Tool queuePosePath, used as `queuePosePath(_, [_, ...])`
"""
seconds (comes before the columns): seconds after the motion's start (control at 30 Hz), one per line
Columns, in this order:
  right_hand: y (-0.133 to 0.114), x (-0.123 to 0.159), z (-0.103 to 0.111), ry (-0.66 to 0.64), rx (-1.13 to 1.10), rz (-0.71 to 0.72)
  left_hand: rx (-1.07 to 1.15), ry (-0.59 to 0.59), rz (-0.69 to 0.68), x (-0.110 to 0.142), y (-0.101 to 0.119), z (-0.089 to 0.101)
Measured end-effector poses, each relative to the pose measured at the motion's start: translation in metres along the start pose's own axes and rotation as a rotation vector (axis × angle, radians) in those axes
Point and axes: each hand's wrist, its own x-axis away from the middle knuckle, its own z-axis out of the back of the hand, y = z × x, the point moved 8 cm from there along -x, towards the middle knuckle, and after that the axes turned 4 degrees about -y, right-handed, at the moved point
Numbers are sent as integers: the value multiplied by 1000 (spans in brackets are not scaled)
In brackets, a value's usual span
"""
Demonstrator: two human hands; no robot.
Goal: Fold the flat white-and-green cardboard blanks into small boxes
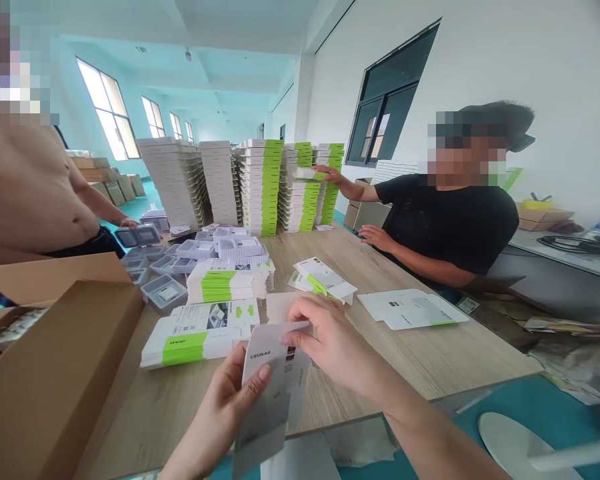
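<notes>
Between my hands is a white printed carton, held upright over the table's near edge with its top end unfolded. My left hand grips its left side, thumb across the front panel. At the upper right, the fingers of my right hand pinch a top flap of the same carton. Just beyond lie stacks of flat white and green cartons, with another stack behind. A few flat cartons rest loosely past my right hand, and one more flat carton lies to the right.
Clear plastic trays pile up behind the stacks. Tall columns of finished boxes stand at the table's far end. An open cardboard box is at left. One person at right touches a box; another at left holds a tray.
</notes>
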Motion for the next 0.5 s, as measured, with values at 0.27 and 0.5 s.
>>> queuePosePath(0.27, [8,-4,-19,-378,-282,-103,463,-542,151,12,-30,-30])
queuePosePath(0.5, [34,0,-15,28,-745,-63,360,-94,215,3,-14,-14])
